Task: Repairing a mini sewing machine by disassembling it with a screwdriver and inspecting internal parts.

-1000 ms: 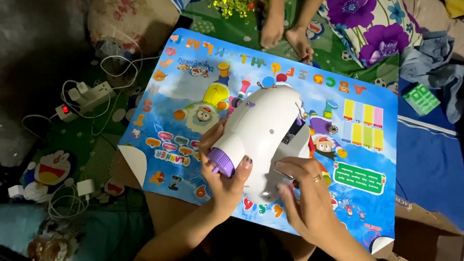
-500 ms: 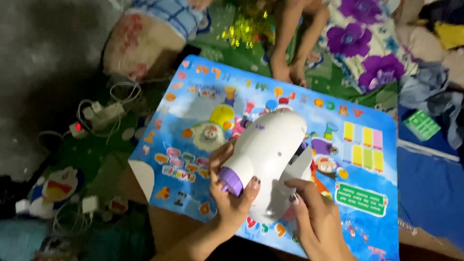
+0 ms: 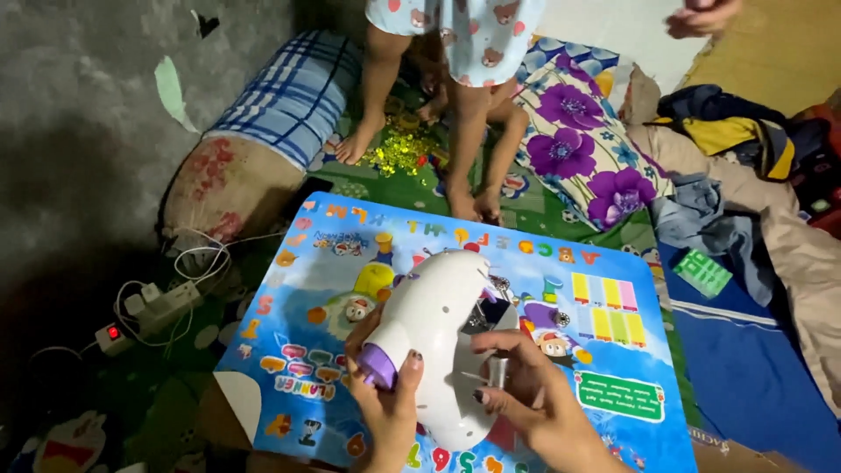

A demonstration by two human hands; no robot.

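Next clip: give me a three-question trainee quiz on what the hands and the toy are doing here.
1. True or false: both hands touch the white toy.
2. Which hand wraps the end with the purple cap? A left, B right.
3. What does the toy lie over?

Key:
1. True; the right hand is on its side.
2. A.
3. A colourful blue play board.

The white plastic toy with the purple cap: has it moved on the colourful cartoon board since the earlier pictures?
Cannot tell for sure: the camera itself tilted. The white plastic toy lies at about the same middle spot of the colourful cartoon board.
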